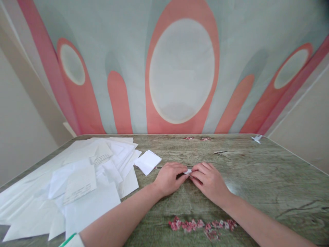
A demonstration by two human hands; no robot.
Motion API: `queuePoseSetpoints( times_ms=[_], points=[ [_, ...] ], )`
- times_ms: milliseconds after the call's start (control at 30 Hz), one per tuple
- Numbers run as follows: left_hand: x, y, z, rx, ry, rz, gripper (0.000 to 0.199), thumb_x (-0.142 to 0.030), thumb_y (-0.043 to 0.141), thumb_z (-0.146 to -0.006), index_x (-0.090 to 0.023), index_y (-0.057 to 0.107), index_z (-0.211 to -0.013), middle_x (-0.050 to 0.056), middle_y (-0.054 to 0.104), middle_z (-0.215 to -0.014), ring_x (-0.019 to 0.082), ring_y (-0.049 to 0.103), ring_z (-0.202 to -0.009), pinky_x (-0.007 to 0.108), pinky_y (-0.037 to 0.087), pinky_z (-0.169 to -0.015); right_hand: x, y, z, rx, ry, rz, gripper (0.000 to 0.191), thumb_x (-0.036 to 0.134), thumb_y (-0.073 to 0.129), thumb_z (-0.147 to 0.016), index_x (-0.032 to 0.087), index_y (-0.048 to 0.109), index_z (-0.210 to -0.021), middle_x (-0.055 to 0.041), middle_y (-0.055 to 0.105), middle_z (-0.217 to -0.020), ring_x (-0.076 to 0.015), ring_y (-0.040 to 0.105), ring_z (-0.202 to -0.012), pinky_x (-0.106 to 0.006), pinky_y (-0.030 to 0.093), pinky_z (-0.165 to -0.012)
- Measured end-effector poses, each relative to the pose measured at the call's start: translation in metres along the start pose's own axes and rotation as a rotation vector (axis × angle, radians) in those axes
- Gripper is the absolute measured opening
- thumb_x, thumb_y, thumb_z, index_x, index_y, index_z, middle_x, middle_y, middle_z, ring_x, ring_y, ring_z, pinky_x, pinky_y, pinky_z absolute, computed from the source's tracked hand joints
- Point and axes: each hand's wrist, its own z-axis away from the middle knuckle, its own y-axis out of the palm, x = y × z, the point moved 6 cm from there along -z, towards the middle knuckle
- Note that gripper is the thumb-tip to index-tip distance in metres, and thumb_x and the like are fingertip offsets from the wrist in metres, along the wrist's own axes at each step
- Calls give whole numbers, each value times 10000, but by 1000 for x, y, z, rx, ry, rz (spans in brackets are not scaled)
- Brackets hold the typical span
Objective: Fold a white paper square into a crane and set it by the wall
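Backdrop (pixel 131 20): a grey-green sheet with coral arches and pale ovals, standing behind the far edge of the worktop. Worktop (pixel 267 181): wood-patterned, with dark grain and crack-like marks, spanning the lower part of the view. Paper pile (pixel 84 185): loose white sheets, overlapping at many angles, spread over the left side of the worktop; two of the smaller sheets on top bear faint lines of marks. Left hand (pixel 170 176) and right hand (pixel 209 180): both low over the middle of the worktop, fingertips nearly meeting; each is drawn narrow, its fingers and thumb closed on the small white paper (pixel 187 172) between them. Pink blossom pattern (pixel 190 224): a band on the near part of the worktop, below the hands, with two smaller patches at the far edge. White square (pixel 148 162): lying flat, set cornerwise, just beside the paper pile and to the left of the left hand. Folded white piece (pixel 257 138): pointed in outline, at the far right corner, well apart from the hands. Small white paper: mostly hidden by the fingers; its folds cannot be made out.
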Motion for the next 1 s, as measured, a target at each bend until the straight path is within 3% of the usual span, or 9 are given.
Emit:
queuePoseSetpoints(
  times_ms=[67,200,333,467,1000],
  points=[
    [0,1,0,19,11,-20,232,-265,500,-860,-233,630,-1050,19,662,-1043,186,574,-999,316,398,-921,-2,1,1,15,19,-49,50,261,618,-800,215,631,-813,-24,611,-855,-185,520,-817,-335,371,-744],
    [1,2,1,50,19,-48,238,-279,533,-841,-239,630,-1055,19,649,-1087,198,558,-1036,331,387,-938,-11,0,2,-6,115,-167,233,371,693,-707,211,607,-853,-31,606,-859,-196,541,-809,-336,397,-741],
    [3,1,1,53,8,-21,240,-267,562,-822,-235,637,-1048,20,647,-1096,199,553,-1040,333,382,-940,-21,1,3,11,211,-217,32,224,572,-775,206,598,-776,-18,587,-773,-176,548,-748,-309,412,-699],
    [6,0,0,46,-32,48,287,-244,600,-791,-231,627,-1076,12,659,-1071,195,565,-992,324,396,-915,-27,5,5,19,235,-239,159,139,505,-772,217,643,-759,-15,590,-751,-164,555,-724,-292,420,-686],
    [11,-1,0,31,-73,122,275,-212,617,-771,-254,649,-1042,0,663,-1070,192,584,-974,325,403,-902,-27,7,6,-12,200,-219,202,147,515,-785,228,700,-777,-14,613,-746,-150,568,-703,-279,439,-666]
  ],
)
